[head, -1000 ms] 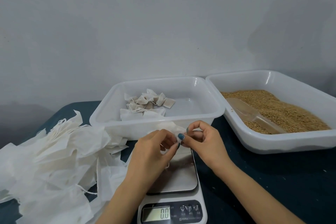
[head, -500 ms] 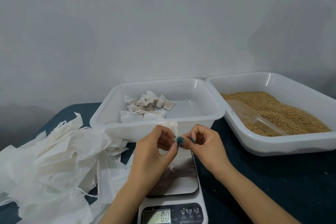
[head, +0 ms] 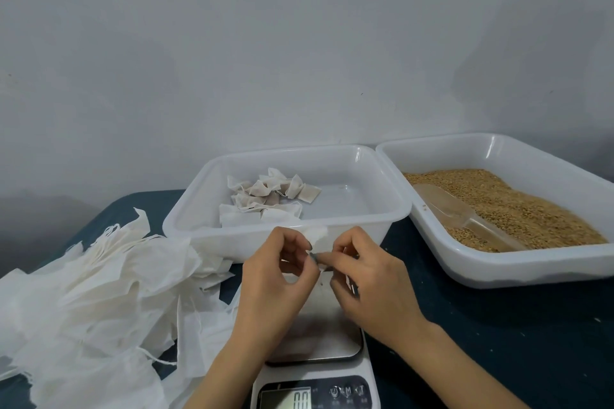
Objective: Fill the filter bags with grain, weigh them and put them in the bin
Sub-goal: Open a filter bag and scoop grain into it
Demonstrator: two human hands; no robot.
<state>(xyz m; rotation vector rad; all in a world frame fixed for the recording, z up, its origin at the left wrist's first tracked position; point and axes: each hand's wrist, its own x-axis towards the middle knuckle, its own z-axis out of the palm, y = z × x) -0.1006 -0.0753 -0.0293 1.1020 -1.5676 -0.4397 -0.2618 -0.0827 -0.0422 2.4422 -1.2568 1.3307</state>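
Note:
Both hands meet above the steel scale (head: 319,335), whose display reads 0.0. My left hand (head: 275,279) and my right hand (head: 368,285) pinch one small white filter bag (head: 317,236) between fingertips, most of it hidden behind the fingers. Just beyond them stands the white bin (head: 382,216) holding several filled bags (head: 269,192) at its left side. The grain (head: 518,206) fills a second white tray (head: 531,272) at the right, with a clear plastic scoop (head: 465,212) lying in it.
A loose heap of empty white filter bags (head: 99,302) covers the table's left side. The dark blue tabletop (head: 498,342) shows at the right front. A grey wall rises close behind the two trays.
The hands have risen slightly and drawn closer together around the small bag, now folded up tighter between the fingertips. The view has tilted a little.

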